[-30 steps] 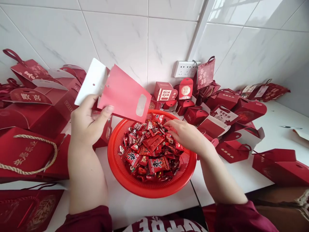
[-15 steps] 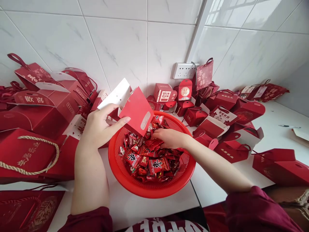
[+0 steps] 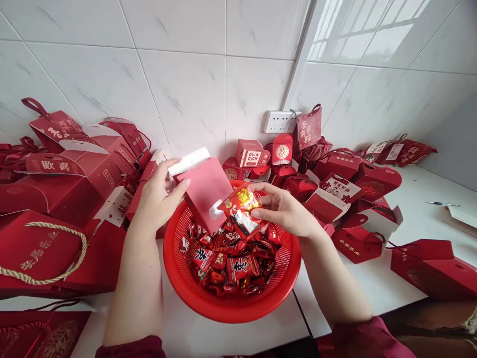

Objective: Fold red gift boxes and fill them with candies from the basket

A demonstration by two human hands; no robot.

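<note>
Pinching the packet (image 3: 241, 213), your right hand (image 3: 285, 211) is by the lower-right end of the slanted box (image 3: 204, 191) your left hand (image 3: 154, 199) pinches.

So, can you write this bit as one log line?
left fingers: holding red carton | right fingers: holding shiny packet | below: red basket with wrapped packets | behind: white socket strip

One camera, worn on the person's head, looked forward and down over the white counter (image 3: 419, 216). The wide view took in the tiled wall (image 3: 186, 94) at twelve o'clock, farther off. The red basket (image 3: 231, 312) lay close below, toward six o'clock; the left hand (image 3: 158, 196) showed near nine, the right hand (image 3: 281, 209) near four, both at close range.
</note>
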